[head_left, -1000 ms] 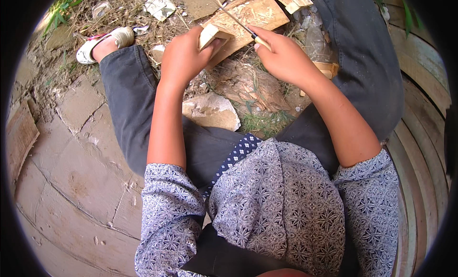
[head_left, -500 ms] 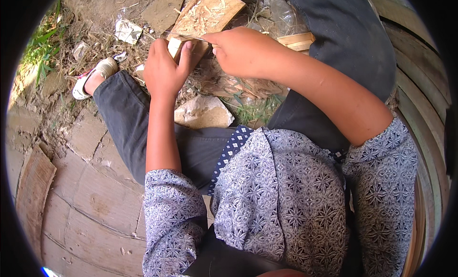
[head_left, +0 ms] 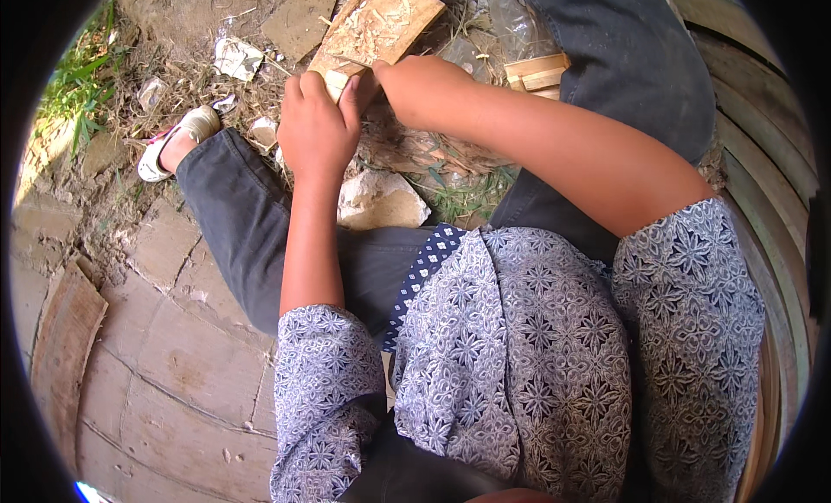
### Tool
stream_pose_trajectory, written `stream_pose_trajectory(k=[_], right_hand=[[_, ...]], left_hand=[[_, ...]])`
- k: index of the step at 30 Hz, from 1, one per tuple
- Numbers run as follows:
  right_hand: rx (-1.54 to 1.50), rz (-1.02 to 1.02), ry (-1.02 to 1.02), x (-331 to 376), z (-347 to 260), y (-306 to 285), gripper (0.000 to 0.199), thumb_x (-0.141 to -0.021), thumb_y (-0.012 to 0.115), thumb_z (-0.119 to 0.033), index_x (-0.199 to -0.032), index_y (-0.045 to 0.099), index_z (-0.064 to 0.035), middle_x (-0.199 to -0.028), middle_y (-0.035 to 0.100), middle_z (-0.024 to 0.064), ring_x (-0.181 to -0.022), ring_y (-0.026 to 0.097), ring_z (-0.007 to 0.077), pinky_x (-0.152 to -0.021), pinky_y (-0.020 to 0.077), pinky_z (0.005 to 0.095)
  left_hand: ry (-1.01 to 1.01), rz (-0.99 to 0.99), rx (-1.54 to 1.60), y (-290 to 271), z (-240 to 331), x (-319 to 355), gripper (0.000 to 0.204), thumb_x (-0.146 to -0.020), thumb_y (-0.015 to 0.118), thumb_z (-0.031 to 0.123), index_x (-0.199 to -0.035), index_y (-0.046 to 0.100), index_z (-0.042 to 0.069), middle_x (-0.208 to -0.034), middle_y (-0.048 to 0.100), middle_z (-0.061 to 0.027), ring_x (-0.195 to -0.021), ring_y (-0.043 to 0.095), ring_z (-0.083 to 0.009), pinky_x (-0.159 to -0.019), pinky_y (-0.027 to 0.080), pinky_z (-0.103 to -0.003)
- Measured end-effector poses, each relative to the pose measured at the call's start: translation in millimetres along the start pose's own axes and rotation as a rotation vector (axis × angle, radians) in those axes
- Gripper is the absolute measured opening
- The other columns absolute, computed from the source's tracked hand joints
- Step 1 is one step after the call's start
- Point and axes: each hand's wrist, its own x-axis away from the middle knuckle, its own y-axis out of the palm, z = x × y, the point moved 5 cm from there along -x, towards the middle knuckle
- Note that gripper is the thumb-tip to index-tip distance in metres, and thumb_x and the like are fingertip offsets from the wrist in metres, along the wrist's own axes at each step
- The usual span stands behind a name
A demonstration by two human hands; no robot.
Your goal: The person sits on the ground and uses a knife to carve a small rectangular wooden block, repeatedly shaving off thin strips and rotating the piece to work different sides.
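Note:
My left hand (head_left: 318, 126) is closed around a small pale piece of wood (head_left: 336, 85), whose cut end shows between thumb and fingers. My right hand (head_left: 421, 89) is closed on a knife, its handle hidden inside the fist. The thin knife blade (head_left: 351, 61) lies across the far end of the wood piece, close to my left fingers. Just beyond both hands, a flat wooden board (head_left: 410, 37) slants away with pale shavings (head_left: 370, 27) scattered over it.
A pale broken stone (head_left: 381, 200) lies between my legs. Cut wood pieces (head_left: 537, 73) and clear plastic (head_left: 517, 18) sit near my right knee. Long curved planks (head_left: 770, 174) line the right side. One more plank (head_left: 69, 325) lies on the tiles at left.
My left hand has shifted slightly right and nearer with the wood piece. My right hand has moved a little left, and less of the knife blade shows past the wood.

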Motion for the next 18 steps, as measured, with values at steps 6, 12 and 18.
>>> stream_pose_trajectory(k=[6, 12, 18], right_hand=[[-0.168, 0.108, -0.102, 19.5, 9.8, -16.3, 0.047, -0.099, 0.052, -0.016, -0.144, 0.054, -0.0051, -0.106, 0.072, 0.0253, -0.099, 0.069, 0.0434, -0.09, 0.0541, 0.0532], [-0.129, -0.008, -0.081, 36.5, -1.3, -16.5, 0.048, -0.095, 0.052, -0.01, -0.142, 0.055, -0.0022, -0.102, 0.072, 0.0263, -0.096, 0.07, 0.0431, -0.085, 0.056, 0.0512], [-0.054, 0.009, -0.121, 24.4, -13.1, -14.3, 0.048, -0.091, 0.054, -0.005, -0.139, 0.057, -0.0011, -0.101, 0.073, 0.026, -0.094, 0.072, 0.0422, -0.079, 0.0575, 0.0503]], left_hand=[[-0.012, -0.014, 0.007, -3.4, -12.4, -4.1, 0.047, -0.1, 0.059, 0.048, -0.1, 0.054, 0.001, -0.1, 0.062, -0.0205, -0.088, 0.065, -0.0433, -0.071, 0.052, -0.051], [-0.005, -0.008, -0.008, -0.3, -10.5, -0.6, 0.048, -0.098, 0.062, 0.049, -0.097, 0.055, 0.002, -0.098, 0.06, -0.0196, -0.087, 0.064, -0.0424, -0.071, 0.052, -0.051], [-0.004, -0.003, -0.025, 1.1, -8.5, 0.2, 0.045, -0.098, 0.063, 0.046, -0.097, 0.054, 0.001, -0.099, 0.06, -0.0203, -0.086, 0.064, -0.0434, -0.072, 0.052, -0.051]])
